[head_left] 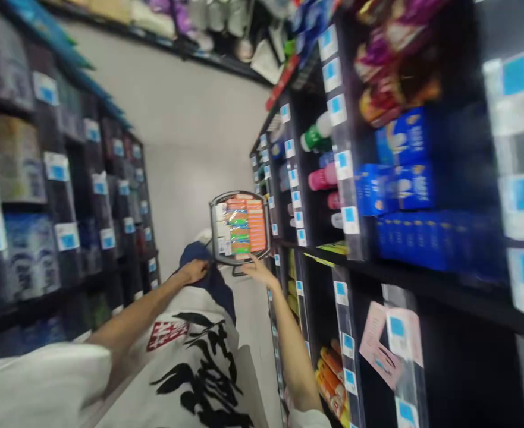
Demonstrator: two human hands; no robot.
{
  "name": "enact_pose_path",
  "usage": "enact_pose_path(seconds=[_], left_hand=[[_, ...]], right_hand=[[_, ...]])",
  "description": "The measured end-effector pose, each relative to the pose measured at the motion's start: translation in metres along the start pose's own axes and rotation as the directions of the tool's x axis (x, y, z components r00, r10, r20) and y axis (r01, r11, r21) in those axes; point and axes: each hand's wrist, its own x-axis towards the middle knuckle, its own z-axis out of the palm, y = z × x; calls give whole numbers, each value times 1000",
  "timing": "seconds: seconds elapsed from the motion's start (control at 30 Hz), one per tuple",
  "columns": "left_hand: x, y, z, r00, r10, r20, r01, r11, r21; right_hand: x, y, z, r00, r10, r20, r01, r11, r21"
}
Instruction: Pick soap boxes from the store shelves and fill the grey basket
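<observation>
- Head view, hands: two bare hands reach forward over a white printed shirt (pixel 190 368), one on each side of a single shopping basket (pixel 239 194).
- Left hand (pixel 194 271): fingers curled, at the basket's near-left corner. Motion blur hides whether it grips the rim or handle.
- Right hand (pixel 258 271): fingers extended and spread, holding nothing, with the fingertips touching the near rim of the basket.
- Basket position: one dark, wire-rimmed basket sits just beyond both hands, between the two shelving runs and close to the right shelving (pixel 422 291).
- Basket contents: three columns, with white packs (pixel 221 229) on the left, multi-coloured packs (pixel 238 229) in the middle and orange packs (pixel 257 226) on the right. The number per column is too blurred to count.
- Surroundings: left shelving (pixel 34 303) and right shelving both carry blue-and-white price labels.
- Right shelving stock: rows of blue boxes (pixel 399 178), one green-capped bottle (pixel 315 137) and one pink bottle (pixel 322 177) below it.
</observation>
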Motion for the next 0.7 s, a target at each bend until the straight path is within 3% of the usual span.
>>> enact_pose_path(seconds=[0.17, 0.37, 0.53, 0.63, 0.7], left_hand=[[30, -71, 22, 971, -223, 82, 224, 975, -10], [82, -125, 33, 940, -287, 184, 276, 957, 87], [147, -131, 12, 967, -207, 145, 172, 959, 224], [200, -123, -14, 999, -39, 36, 24, 935, 353], [241, -117, -37, 995, 103, -17, -85, 895, 438]], right_hand=[[83, 36, 24, 978, 152, -145, -129, 979, 159], [173, 111, 44, 935, 315, -161, -277, 936, 218], [217, 163, 72, 912, 381, -155, -325, 899, 295], [230, 179, 99, 904, 401, -150, -335, 881, 334], [237, 186, 122, 893, 425, -145, -353, 864, 358]])
